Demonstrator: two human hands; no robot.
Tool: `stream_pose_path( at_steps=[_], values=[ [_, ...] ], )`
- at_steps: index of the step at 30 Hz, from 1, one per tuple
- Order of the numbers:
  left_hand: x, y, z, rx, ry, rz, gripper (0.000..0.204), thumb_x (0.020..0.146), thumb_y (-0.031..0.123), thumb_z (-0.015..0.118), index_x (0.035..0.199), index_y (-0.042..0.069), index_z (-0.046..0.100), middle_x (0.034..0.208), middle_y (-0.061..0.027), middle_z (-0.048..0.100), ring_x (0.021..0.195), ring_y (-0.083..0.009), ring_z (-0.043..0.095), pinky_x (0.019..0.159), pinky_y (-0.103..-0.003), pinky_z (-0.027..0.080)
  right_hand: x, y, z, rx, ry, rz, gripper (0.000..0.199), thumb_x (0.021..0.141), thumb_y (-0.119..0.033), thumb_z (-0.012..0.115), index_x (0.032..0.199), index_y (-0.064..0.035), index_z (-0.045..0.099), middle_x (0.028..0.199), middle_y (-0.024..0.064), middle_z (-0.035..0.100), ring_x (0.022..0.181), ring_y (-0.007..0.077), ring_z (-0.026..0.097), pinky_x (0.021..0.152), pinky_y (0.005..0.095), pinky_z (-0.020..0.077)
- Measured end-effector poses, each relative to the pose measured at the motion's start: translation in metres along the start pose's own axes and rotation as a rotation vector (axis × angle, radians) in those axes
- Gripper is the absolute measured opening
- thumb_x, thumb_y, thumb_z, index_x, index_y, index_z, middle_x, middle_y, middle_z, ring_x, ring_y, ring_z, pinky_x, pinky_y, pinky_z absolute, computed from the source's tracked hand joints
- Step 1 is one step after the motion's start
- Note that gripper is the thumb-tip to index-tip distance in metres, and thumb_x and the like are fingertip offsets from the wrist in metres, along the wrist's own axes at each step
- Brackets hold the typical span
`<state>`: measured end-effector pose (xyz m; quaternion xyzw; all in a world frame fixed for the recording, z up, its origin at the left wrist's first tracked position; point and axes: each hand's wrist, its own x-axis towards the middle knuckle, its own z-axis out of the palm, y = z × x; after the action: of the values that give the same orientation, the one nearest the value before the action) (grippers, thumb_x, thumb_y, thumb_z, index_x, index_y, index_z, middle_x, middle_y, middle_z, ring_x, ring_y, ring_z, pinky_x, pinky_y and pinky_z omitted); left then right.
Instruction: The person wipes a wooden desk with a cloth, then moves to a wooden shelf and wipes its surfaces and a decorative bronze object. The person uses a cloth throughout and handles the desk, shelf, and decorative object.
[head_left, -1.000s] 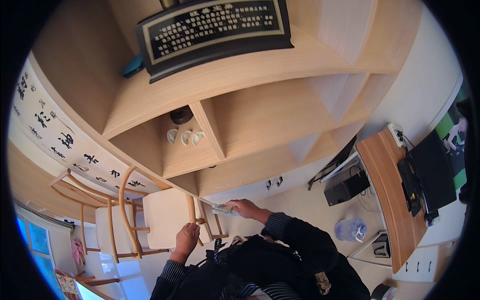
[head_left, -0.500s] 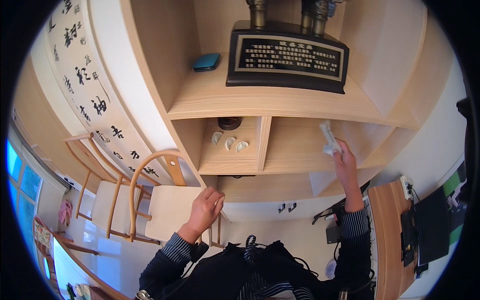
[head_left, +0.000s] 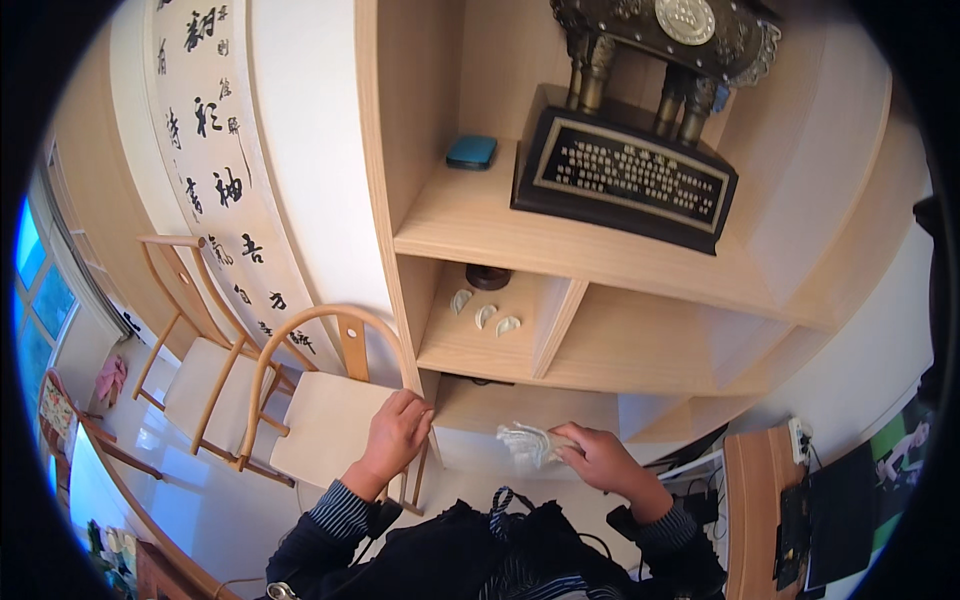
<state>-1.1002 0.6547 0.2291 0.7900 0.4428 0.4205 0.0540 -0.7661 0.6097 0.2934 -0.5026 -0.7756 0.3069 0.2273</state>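
While the right hand (head_left: pixel 608 464) grips one end of a cloth (head_left: pixel 524 444) between thumb and fingers, the rest of the fabric spreads out toward the left in uneven, crumpled folds. It is thin-looking and off-white, marked with grey-green streaks that follow the creases; it narrows where it is pinched and fans wider at the loose end, whose lower part is smeared by blur. The cloth hangs in the air in front of the low part of a pale wooden shelf unit (head_left: pixel 440 215), seen just below the bottom shelf's front edge. The left hand (head_left: pixel 396 436) is curled into a loose fist beside the shelf unit's lower left corner, over the near edge of a wooden chair (head_left: pixel 325 425); whether it touches either one I cannot tell. Three pale crescent-shaped pieces (head_left: pixel 486 317) sit in a slanting row near the left side of the small compartment, with a dark round object (head_left: pixel 488 277) behind them. On the shelf above, a teal case (head_left: pixel 472 152) lies toward the back left corner, left of a black plinth (head_left: pixel 625 180) bearing a bronze-coloured legged vessel (head_left: pixel 735 42).
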Motion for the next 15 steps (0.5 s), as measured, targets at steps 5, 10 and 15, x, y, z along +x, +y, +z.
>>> stream_pose_path(
  at_steps=[5, 10, 15],
  values=[
    [0.017, 0.005, -0.029, 0.014, 0.136, 0.012, 0.018, 0.083, -0.001, 0.07, 0.1, 0.003, 0.065, 0.098, -0.0134, 0.061, 0.09, -0.0349, 0.062, 0.077, -0.042, 0.053, -0.016, -0.054, -0.061, -0.13, 0.549, -0.309, 0.033, 0.091, -0.002, 0.059, 0.124, -0.0035, 0.063, 0.109, 0.0168, 0.071, 0.089, 0.0283, 0.07, 0.079, 0.0388, 0.0551],
    [0.06, 0.005, -0.05, 0.088, 0.331, 0.003, 0.038, 0.083, 0.0, 0.071, 0.119, 0.0, 0.057, 0.114, -0.0215, 0.057, 0.103, -0.0402, 0.059, 0.088, -0.042, 0.051, 0.031, -0.078, -0.122, -0.442, 1.013, -0.491, 0.042, 0.087, 0.003, 0.06, 0.128, -0.0023, 0.06, 0.129, 0.0136, 0.067, 0.114, 0.0297, 0.065, 0.1, 0.0414, 0.05],
    [0.104, 0.009, -0.063, -0.119, 0.426, -0.009, 0.052, 0.086, 0.001, 0.07, 0.133, -0.001, 0.046, 0.127, -0.0216, 0.049, 0.117, -0.0384, 0.051, 0.097, -0.044, 0.048, 0.089, -0.09, -0.107, -0.695, 0.791, -0.388, 0.048, 0.084, -0.001, 0.067, 0.131, -0.0062, 0.06, 0.135, 0.0123, 0.064, 0.123, 0.0315, 0.061, 0.109, 0.0446, 0.0448]
  ],
)
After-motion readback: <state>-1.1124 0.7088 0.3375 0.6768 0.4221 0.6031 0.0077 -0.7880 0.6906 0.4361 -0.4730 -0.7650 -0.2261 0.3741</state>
